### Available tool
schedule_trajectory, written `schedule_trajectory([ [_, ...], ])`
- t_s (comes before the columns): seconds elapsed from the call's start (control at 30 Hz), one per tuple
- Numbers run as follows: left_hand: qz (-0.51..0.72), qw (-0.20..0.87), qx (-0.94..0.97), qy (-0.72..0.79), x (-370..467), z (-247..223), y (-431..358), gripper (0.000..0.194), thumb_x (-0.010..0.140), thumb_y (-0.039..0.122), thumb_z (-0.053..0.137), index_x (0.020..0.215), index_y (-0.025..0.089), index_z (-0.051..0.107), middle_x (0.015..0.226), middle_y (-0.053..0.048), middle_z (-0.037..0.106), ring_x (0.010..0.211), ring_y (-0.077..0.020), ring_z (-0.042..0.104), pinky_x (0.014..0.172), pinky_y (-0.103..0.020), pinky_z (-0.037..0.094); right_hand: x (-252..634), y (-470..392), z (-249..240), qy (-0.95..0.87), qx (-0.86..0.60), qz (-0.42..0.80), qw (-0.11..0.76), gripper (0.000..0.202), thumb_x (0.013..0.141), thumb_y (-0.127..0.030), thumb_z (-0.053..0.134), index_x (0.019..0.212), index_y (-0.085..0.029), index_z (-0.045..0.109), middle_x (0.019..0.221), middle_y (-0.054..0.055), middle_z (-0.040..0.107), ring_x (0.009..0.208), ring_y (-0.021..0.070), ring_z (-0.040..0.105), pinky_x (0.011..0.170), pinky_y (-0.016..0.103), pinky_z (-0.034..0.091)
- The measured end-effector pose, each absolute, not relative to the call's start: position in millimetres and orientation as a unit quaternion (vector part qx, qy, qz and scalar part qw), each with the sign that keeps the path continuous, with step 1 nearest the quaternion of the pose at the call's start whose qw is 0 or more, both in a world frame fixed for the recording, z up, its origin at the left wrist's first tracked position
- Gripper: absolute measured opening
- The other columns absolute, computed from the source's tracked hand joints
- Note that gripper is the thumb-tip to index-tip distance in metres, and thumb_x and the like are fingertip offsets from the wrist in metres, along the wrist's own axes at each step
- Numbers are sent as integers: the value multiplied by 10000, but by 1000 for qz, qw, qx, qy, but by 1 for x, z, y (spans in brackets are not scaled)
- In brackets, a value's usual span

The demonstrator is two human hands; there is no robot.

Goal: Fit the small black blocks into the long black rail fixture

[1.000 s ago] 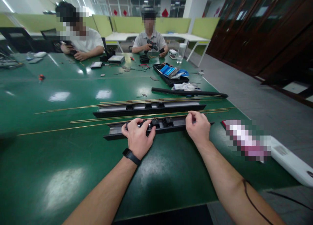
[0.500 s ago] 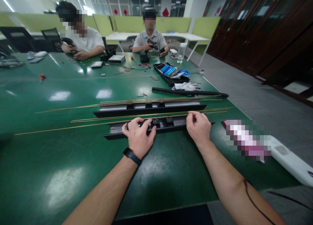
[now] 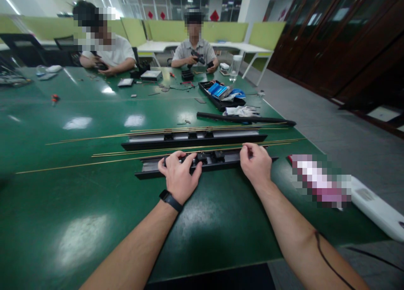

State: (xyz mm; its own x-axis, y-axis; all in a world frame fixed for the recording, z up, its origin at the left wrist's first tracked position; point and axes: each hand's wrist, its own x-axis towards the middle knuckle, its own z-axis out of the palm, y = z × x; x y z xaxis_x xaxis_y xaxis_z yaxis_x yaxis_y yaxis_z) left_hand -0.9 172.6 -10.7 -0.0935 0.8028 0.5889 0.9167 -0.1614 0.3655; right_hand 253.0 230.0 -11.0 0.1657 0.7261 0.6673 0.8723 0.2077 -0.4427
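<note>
A black channel with a grey inside lies across the green table, with small black blocks in it. My left hand rests over its left part, fingers curled around a dark piece mostly hidden beneath them. At the channel's right part, my right hand is closed in a pinch on a thin brass rod, which runs far out to the left. More brass rods lie just behind. Farther back is a second black channel with black blocks and rods along it.
Beyond the channels lie a long black strip, white gloves and a black tray with blue items. A white device is at the right. Two people sit across the table, holding dark objects.
The rod's far end has moved slightly left. My hands keep nearly the same places. At the back left, the person's hands have shifted a little.
</note>
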Motion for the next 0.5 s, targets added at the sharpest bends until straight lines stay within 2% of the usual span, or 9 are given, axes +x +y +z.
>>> schedule_trajectory([
  [0.2,-365,82,-668,-643,-1,-11,172,288,947,431,684,1190,308,775,1250,-136,631,1227,-317,562,1117,-591,238,253,230,-10,-639,-627,-87,437,254,954,-343,519,928,-205,730,827,75,743,821,232,649,832,371,508],
  [0.4,-366,87,-667,-643,0,-11,172,281,945,438,692,1180,310,776,1240,-132,626,1217,-309,562,1121,-586,236,247,226,-10,-667,-598,-63,441,257,949,-366,560,1031,-203,741,858,63,756,833,222,660,847,364,530],
  [0.5,-368,90,-668,-641,0,-11,172,278,947,436,691,1176,305,778,1235,-132,625,1206,-310,567,1117,-589,240,250,228,-11,-649,-611,-84,446,259,956,-356,549,1023,-196,742,871,70,762,852,227,665,859,369,526],
])
